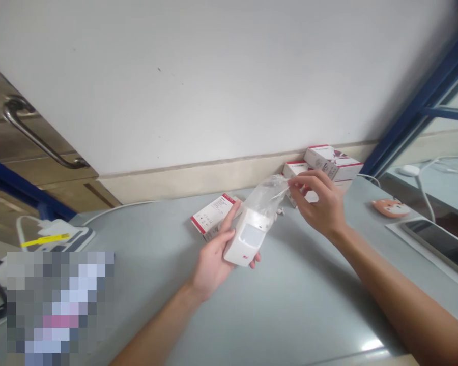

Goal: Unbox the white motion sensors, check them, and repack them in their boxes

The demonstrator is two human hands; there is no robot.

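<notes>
My left hand (pixel 213 256) is wrapped around a small white device (pixel 248 239) with a frosted window and a red mark at its lower end, held above the grey table (pixel 290 305). A clear plastic bag (pixel 267 195) covers the device's upper half. My right hand (pixel 320 203) pinches the top of that bag between thumb and fingers. Just behind my left hand lies a white and red box (pixel 209 216) on the table.
Two more white and red boxes (pixel 328 162) are stacked against the wall at the back right. An orange animal-shaped object (pixel 391 207) and a tablet (pixel 438 244) lie at the right. White cables and a charger (pixel 57 231) sit at the left, near a door handle (pixel 38 134).
</notes>
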